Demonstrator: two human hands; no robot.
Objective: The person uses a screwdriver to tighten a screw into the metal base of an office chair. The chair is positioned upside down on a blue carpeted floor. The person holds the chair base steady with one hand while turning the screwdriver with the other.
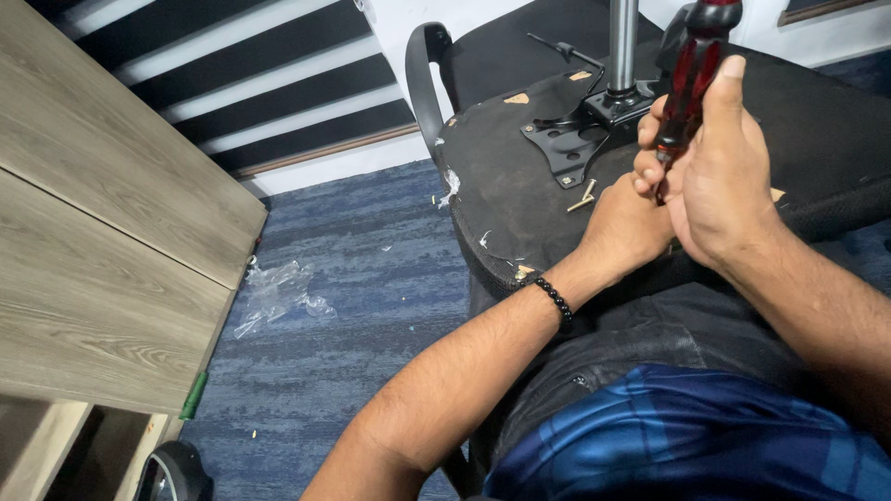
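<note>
An office chair lies overturned, its black seat underside (520, 176) facing me. My right hand (719, 181) is closed around a screwdriver (691, 83) with a red and black handle, held upright over the seat. My left hand (624, 227) rests on the seat just below the screwdriver's tip, fingers curled there; the tip itself is hidden. A black bead bracelet (555, 299) sits on my left wrist. Two loose brass screws (583, 197) lie on the seat beside the black metal mounting plate (571, 144), from which the chrome gas cylinder (623, 42) rises.
A grey wooden desk (102, 232) stands at the left. Crumpled clear plastic (276, 292) lies on the blue carpet (371, 278). The chair's black armrest (419, 79) curves up at the back. A wheel (172, 473) shows at bottom left.
</note>
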